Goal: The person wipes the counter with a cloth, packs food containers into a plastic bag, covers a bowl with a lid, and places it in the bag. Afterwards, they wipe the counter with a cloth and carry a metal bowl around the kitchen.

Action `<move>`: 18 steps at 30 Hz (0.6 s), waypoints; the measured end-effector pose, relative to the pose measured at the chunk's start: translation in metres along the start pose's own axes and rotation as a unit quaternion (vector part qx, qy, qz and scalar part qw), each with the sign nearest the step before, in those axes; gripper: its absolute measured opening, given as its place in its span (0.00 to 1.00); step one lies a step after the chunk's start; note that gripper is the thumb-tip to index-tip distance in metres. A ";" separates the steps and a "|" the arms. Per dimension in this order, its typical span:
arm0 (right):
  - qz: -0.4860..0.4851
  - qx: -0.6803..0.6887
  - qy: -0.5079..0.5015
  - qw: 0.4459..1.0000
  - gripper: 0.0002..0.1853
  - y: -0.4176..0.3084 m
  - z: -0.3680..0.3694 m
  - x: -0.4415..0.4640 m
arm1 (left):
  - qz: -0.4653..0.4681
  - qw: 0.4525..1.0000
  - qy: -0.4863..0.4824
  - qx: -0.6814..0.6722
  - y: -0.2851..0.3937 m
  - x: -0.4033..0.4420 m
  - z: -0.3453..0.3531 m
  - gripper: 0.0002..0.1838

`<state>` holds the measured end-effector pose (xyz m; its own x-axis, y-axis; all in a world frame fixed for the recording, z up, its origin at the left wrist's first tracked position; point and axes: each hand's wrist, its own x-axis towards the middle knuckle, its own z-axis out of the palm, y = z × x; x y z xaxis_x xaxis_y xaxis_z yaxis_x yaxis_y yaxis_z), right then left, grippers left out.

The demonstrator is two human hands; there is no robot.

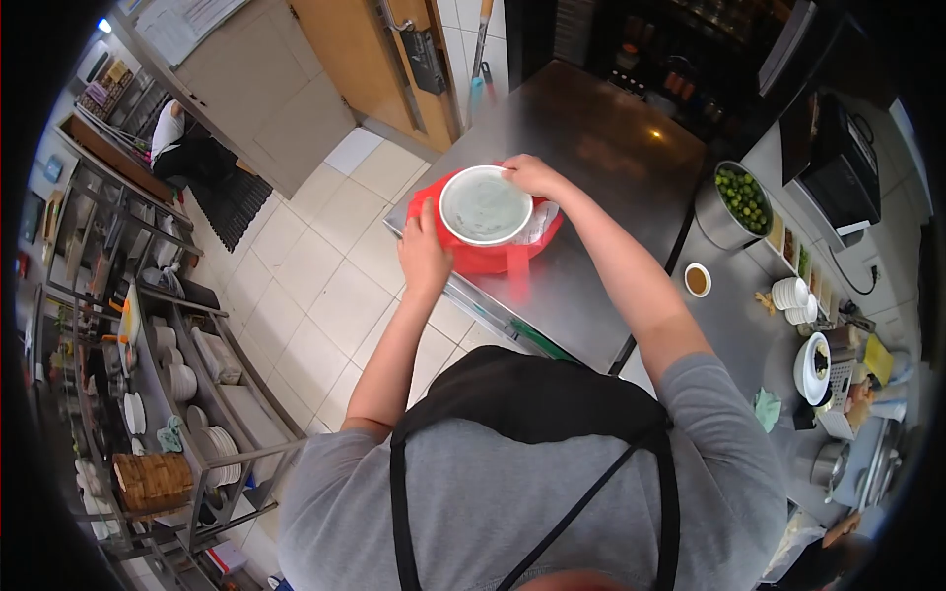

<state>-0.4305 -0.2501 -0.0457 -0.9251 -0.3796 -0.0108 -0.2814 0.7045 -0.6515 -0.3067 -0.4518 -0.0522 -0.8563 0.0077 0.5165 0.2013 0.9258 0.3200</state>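
White tub: it is round, with a pale, cloudy top [485, 205], and sits on the red bag near the corner of the metal table.
Red bag: the bag [463, 258] is spread out under and around the tub.
Right hand: this hand [533, 178] grips the tub's far right rim.
Left hand: this hand [426, 258] is at the tub's left side, over the red bag; I cannot tell if it grips the tub, the bag or nothing.
Metal table: the shiny top [601, 148] is under the bag.
Big pot: the pot [724, 225], full of small green round things, stands to the right.
Little bowl: the bowl [698, 280] has brown sauce.
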 end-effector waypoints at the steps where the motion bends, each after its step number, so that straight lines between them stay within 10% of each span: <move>1: 0.000 0.001 0.000 1.000 0.13 -0.004 0.001 0.001 | -0.102 0.989 -0.079 -0.067 -0.007 0.003 0.002 0.21; 8: 0.120 -0.085 0.079 0.986 0.18 -0.005 0.014 0.001 | 0.021 0.986 -0.006 -0.168 -0.004 0.017 -0.024 0.12; 10: 0.070 0.174 -0.014 0.982 0.20 0.018 0.013 0.010 | 0.062 0.983 -0.006 -0.170 0.012 0.022 -0.025 0.14; 13: 0.078 0.152 -0.001 0.985 0.19 0.033 -0.001 -0.005 | 0.174 0.977 0.025 -0.122 0.031 0.029 -0.011 0.17; 18: 0.071 0.072 -0.042 0.994 0.16 0.056 0.012 -0.061 | 0.206 0.968 -0.143 -0.011 0.023 0.016 0.020 0.19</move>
<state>-0.3869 -0.1945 -0.0911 -0.9265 -0.3356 -0.1704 -0.1044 0.6640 -0.7404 -0.3256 -0.4224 -0.0524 -0.7975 0.4814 0.3637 0.5607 0.8139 0.1524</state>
